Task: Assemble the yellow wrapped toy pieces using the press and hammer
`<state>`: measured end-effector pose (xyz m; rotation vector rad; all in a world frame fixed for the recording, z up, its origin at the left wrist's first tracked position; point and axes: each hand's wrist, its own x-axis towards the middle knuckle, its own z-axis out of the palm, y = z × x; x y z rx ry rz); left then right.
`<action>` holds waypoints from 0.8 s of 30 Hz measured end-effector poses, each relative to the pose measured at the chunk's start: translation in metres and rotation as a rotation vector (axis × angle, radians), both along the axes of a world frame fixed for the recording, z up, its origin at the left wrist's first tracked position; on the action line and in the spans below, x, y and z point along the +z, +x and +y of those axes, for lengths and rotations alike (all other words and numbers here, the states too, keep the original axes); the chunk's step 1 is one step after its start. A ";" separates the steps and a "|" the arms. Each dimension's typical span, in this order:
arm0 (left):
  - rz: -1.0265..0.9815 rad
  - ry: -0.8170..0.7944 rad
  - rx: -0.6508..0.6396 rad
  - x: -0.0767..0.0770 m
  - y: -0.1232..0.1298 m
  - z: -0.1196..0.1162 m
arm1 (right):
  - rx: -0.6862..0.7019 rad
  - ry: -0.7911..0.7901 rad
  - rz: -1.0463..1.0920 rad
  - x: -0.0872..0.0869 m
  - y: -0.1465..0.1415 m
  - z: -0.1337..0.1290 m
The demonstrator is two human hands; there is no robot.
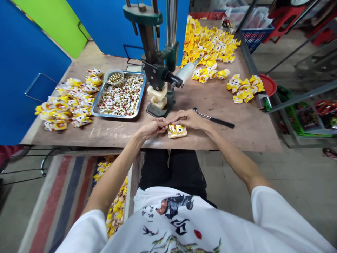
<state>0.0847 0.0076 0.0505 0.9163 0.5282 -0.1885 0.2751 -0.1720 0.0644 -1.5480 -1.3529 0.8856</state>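
A small yellow-and-white figure piece with printed eyes (177,129) lies on a cream block (179,135) near the table's front edge. At the block's left corner, my left hand (154,127) has its fingers pinched together. My right hand (190,118) curves over the block's far side, with bent fingertips meeting those of the left. What the fingertips hold between them is too small and hidden to name. Just beyond stands a green hand press (158,66) with cream jaws (158,97). A black-handled hammer-like tool (219,122) lies to the right of my right hand.
A metal tray (95,109) of small white, red and gold parts holds a tub of gold beads (116,78). Yellow figure pieces are heaped at left (71,102), back right (207,40) and right (244,88). Blue panels (110,28) rise behind; a metal frame (247,66) borders the right.
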 end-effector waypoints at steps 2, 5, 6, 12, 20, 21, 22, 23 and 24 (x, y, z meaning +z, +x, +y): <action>0.001 0.001 -0.009 0.000 0.001 0.000 | 0.038 -0.031 0.051 -0.002 0.006 0.004; 0.026 0.032 0.022 0.000 0.003 -0.001 | 0.057 -0.048 0.075 -0.002 0.007 0.010; 0.038 0.039 0.042 0.000 0.004 -0.003 | 0.066 -0.050 0.081 -0.001 0.006 0.012; 0.115 0.045 0.205 -0.003 0.007 -0.022 | -0.210 0.006 -0.115 0.013 0.020 -0.020; 0.080 0.086 0.331 -0.003 0.002 -0.037 | -0.389 -0.302 -0.802 -0.013 0.054 -0.131; 0.069 0.089 0.331 -0.003 0.002 -0.037 | -0.355 -0.310 -0.802 -0.008 0.048 -0.131; 0.061 0.092 0.329 -0.003 0.002 -0.036 | -0.324 -0.290 -0.792 0.000 0.040 -0.129; 0.056 0.093 0.325 -0.003 0.003 -0.036 | -0.304 -0.246 -0.775 0.010 0.030 -0.124; 0.055 0.093 0.321 -0.004 0.003 -0.036 | -0.311 -0.185 -0.755 0.021 0.018 -0.117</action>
